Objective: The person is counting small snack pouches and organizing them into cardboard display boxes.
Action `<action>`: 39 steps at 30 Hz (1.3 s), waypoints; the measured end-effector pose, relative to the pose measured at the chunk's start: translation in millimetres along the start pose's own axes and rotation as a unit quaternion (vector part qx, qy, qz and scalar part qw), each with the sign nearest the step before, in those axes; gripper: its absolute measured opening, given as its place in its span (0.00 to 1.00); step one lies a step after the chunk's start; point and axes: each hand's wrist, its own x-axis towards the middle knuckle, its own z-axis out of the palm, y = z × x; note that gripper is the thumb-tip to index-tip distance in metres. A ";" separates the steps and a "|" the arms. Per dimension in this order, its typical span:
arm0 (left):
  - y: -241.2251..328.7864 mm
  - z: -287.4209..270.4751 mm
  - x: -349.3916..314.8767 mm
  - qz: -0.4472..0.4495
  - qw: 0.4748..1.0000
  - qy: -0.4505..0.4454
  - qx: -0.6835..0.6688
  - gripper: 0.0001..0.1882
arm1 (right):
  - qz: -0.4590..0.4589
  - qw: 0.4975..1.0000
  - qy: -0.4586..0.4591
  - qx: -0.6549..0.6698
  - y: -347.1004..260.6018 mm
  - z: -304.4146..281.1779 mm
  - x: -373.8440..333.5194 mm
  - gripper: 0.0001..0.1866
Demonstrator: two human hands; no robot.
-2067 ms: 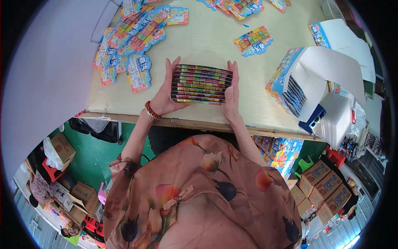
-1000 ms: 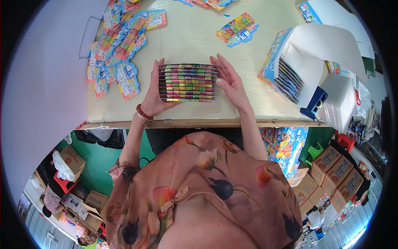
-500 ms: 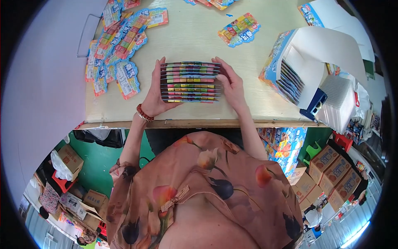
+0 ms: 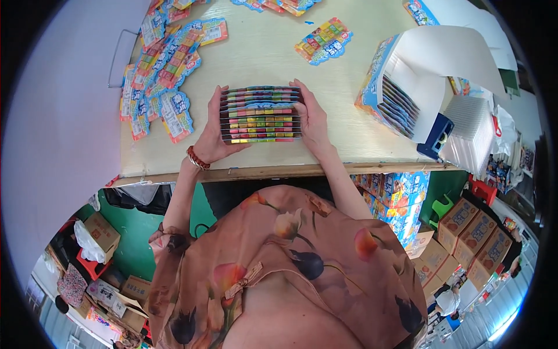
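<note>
A row of colourful candy blister cards [image 4: 260, 122], stacked face to face with their edges up, is held between my two hands above the table near its front edge. My left hand [image 4: 214, 134] grips the left end, fingers behind and thumb along the near side. At the right end, my right hand [image 4: 314, 123] is closed round the cards, its thumb pressed on the side near the middle of the row. Small coloured squares show along the lower cards, while blue edges show among the upper ones.
Loose candy cards [image 4: 174, 67] lie heaped at the left, and a single card [image 4: 324, 42] lies farther back. To the right, an open white-and-blue box [image 4: 367, 87] holds several upright cards [image 4: 401, 107]. Beside it are a dark blue tool [image 4: 436, 136] and ribbed clear plastic trays [image 4: 469, 125].
The held cards have tilted a little, so more of the coloured squares on the lower ones shows. Both hands keep their grip. The whole view has shifted slightly.
</note>
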 end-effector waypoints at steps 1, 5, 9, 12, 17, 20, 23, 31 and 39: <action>0.0 -0.9 0.0 0.002 1.000 0.000 0.001 0.70 | 0.003 1.000 -0.005 -0.002 -1.1 -1.6 0.5 0.21; 1.4 -1.0 -3.4 -0.046 0.999 0.025 -0.002 0.65 | 0.031 0.995 -0.086 0.034 -9.6 -23.5 8.5 0.25; -2.8 -5.0 0.1 -0.027 0.999 0.017 0.018 0.66 | 0.120 0.936 -0.254 0.212 -20.4 -48.5 25.5 0.45; -3.2 -2.4 1.4 -0.025 0.999 0.010 -0.019 0.64 | 0.006 0.955 -0.292 0.055 -35.4 -52.4 28.3 0.61; -3.7 -4.8 0.5 -0.070 0.988 -0.051 -0.131 0.63 | -0.086 0.954 -0.239 -0.159 -37.1 -34.4 15.7 0.59; 11.0 -15.7 5.3 -0.041 0.992 -0.103 -0.055 0.62 | -0.106 0.957 -0.219 -0.160 -32.9 -32.5 6.3 0.52; 10.4 -11.8 12.8 -0.011 0.995 -0.090 -0.050 0.56 | -0.123 0.963 -0.184 -0.156 -26.7 -35.3 0.8 0.51; 111.5 14.5 115.7 0.207 0.974 -0.058 0.068 0.48 | -0.118 0.961 -0.051 -0.246 -81.1 -150.2 -12.3 0.52; 160.7 138.7 293.4 0.350 0.911 -0.076 0.203 0.39 | -0.087 0.921 0.109 -0.364 -39.3 -286.5 35.2 0.49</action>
